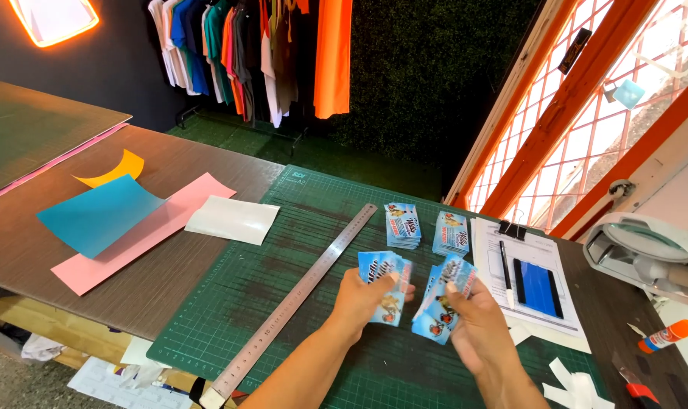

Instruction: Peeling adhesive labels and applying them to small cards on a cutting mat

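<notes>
The person's left hand [361, 297] is closed around a small fan of glossy printed cards [386, 282], blue-backed with bright cartoon pictures, thumb on top. The right hand [473, 318] has its grip shut on a second, looser fan of the same cards [444, 304], tilted toward the first; the two fans sit just beside each other above the middle of the green cutting mat [283, 303].

Just beyond the hands, two neat stacks of the same cards rest on the mat: the left stack [403, 224] and the right stack [451, 232], near each other but apart. A long steel ruler [298, 295] lies diagonally across the mat to the left of the hands, its near end reaching the mat's front edge. The mat is gridded and matte, with bare room between ruler and hands.

To the right lies a white paper sheet [544, 257] held by a black binder clip [513, 228], with a black pen [505, 273] and a dark blue rectangular pad [537, 288] on it. White paper scraps [575, 386] lie near the front right corner, and farther right are a glue stick [666, 335] with an orange cap and a red-tipped cutter [635, 386].

On the brown wood-grain tabletop [162, 280] left of the mat lie a white glossy sheet [233, 220], a pink strip [143, 231], a teal sheet [98, 214] overlapping it, and a yellow crescent offcut [113, 170]. Shirts [245, 53] in many colours hang on a rail behind.
</notes>
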